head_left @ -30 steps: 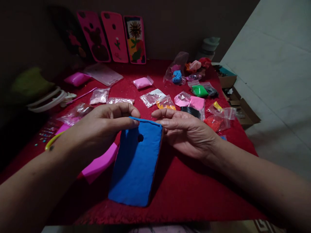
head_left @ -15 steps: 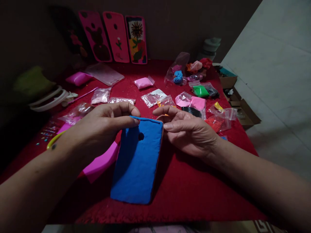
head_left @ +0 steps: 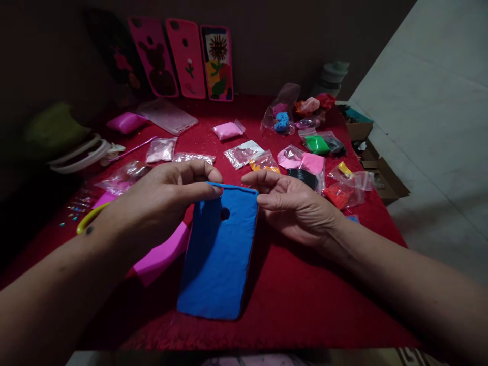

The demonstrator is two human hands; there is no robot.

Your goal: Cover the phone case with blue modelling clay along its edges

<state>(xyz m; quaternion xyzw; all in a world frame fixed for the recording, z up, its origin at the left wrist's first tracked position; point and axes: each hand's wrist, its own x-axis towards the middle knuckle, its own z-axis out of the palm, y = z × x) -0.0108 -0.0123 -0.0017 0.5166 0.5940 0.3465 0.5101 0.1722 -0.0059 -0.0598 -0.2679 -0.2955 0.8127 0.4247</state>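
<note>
Blue clay-covered phone case [head_left: 221, 254], lying on the red worktop [head_left: 312, 295], pinched at its far edge by both hands. Left hand [head_left: 168, 198] grips the far-left corner; right hand [head_left: 297, 208] now closes on the far-right corner, where a second ago its fingers lay flatter. Clay packets [head_left: 305, 162] lie beyond the case.

A home craft corner is suggested: a red-covered table [head_left: 305, 305] is set against a dark wall, decorated phone cases [head_left: 186, 58] are propped along its far edge, small bags of coloured clay [head_left: 301, 152] are scattered toward its right edge, and a tiled floor [head_left: 430, 101] is seen beside it.
</note>
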